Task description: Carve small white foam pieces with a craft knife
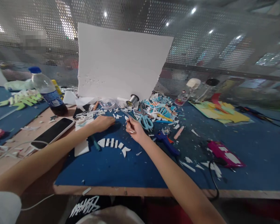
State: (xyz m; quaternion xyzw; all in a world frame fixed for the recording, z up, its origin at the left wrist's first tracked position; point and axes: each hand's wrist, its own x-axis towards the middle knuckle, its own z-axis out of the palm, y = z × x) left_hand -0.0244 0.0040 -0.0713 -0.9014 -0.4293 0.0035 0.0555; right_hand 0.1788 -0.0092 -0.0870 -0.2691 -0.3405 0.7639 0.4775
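My left hand (102, 122) rests palm down on the blue mat (121, 165), fingers curled over small white foam scraps, and whether it holds one is hidden. My right hand (134, 128) is closed in a pinch round a thin grey blade or craft knife (127, 114) that points up and left. Just in front of both hands lies a row of white foam pieces shaped like a fish skeleton (114, 144). Light blue scissors (145, 121) lie right beside my right hand.
A big white foam board (121, 62) leans on the perforated screen behind. A dark drink bottle (49, 91) and a phone (52, 132) are at the left. A blue glue gun (168, 144), a pink tool (225, 154), coloured paper (221, 112) and foam scraps lie to the right.
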